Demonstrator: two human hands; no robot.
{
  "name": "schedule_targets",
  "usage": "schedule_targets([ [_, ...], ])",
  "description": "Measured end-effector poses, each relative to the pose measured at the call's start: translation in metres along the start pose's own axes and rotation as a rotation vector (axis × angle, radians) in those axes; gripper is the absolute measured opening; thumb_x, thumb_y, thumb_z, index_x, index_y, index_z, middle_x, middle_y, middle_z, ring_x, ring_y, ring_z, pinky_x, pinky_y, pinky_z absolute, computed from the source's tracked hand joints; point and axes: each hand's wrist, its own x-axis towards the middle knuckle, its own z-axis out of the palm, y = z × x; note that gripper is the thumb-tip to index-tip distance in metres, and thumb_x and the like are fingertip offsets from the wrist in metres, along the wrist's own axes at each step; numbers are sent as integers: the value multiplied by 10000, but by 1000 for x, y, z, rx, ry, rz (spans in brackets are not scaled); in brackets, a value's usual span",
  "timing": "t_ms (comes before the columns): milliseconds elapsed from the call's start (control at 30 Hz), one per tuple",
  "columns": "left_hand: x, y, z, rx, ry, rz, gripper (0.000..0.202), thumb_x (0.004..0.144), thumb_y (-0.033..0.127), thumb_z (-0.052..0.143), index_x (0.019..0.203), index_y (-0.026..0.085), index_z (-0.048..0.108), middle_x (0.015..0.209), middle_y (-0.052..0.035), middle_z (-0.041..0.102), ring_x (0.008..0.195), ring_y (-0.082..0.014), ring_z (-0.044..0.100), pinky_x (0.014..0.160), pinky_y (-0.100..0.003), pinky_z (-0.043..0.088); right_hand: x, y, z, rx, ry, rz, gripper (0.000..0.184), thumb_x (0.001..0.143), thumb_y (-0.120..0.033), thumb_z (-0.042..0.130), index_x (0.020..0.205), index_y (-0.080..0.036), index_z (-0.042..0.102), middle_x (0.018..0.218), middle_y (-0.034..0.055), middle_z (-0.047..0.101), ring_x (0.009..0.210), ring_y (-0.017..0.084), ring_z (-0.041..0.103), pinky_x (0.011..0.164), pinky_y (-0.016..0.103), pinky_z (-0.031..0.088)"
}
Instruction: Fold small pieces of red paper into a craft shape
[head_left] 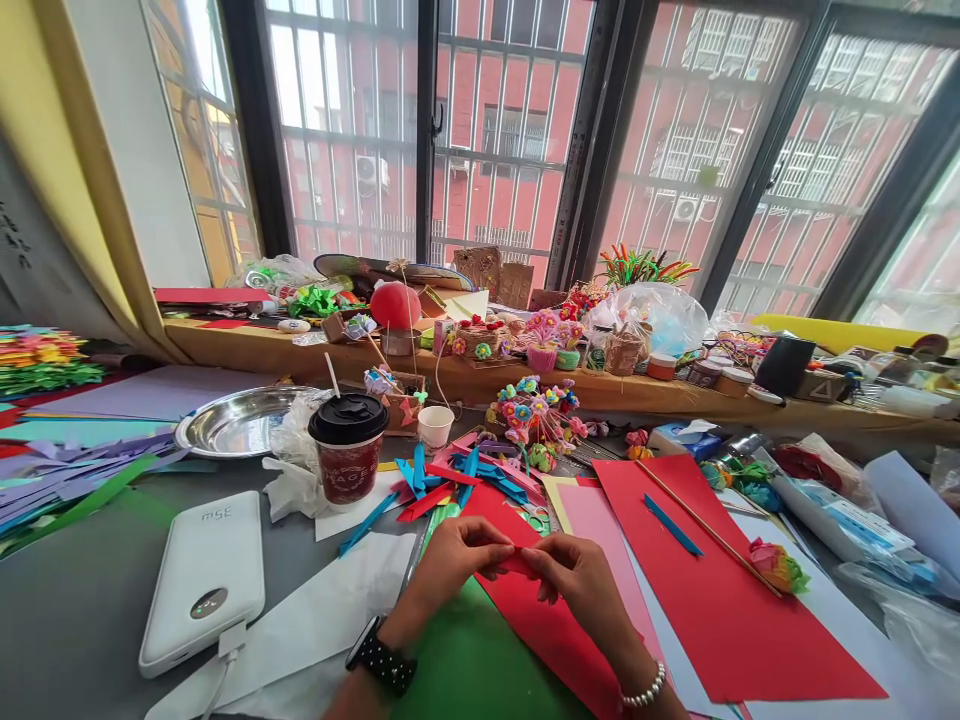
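Observation:
My left hand (456, 560) and my right hand (581, 580) meet low in the middle of the view, both pinching a small red paper piece (519, 562) between fingertips. A black watch sits on my left wrist, a bead bracelet on my right. Under the hands lie a red paper sheet (551, 640) and a green sheet (472, 665). Just beyond the hands lies a pile of red and blue paper strips (457, 478).
A white power bank (206, 575) lies left, with a lidded coffee cup (348, 446) and a steel bowl (236, 422) behind it. A large red sheet (720, 580) with a thin stick (709, 528) lies right. Paper flowers (534, 408) and craft clutter fill the window ledge. Coloured paper stacks (67, 470) lie far left.

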Motion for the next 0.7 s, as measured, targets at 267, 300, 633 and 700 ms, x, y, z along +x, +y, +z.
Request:
schedule_targets([
  [267,1,-1,-1,-27,-40,-16,261,527,334,671,637,106,606,566,-14,606,516,-127,553,522,-241,452,1,3,1,98,-43,20,260,643,-378,590,708,-130,634,551,14,591,423,93,500,422,194,413],
  [300,0,0,0,-34,-52,-21,261,527,335,671,636,107,605,570,-16,609,526,-130,558,532,-243,453,1,2,1,100,-37,20,257,641,-375,592,697,-128,636,538,14,589,419,92,499,419,193,412],
  [633,-1,0,-1,-36,-80,-74,303,522,367,664,681,110,633,610,-35,639,607,-171,592,598,-274,459,0,2,1,96,-21,36,291,614,-404,606,687,-125,641,497,11,588,402,103,521,400,195,414],
  [700,0,1,-1,-43,-79,-102,316,513,377,667,678,111,629,610,-35,642,621,-180,597,601,-278,461,0,3,1,92,-24,32,298,611,-416,604,684,-129,640,497,9,588,399,104,523,397,196,411],
])
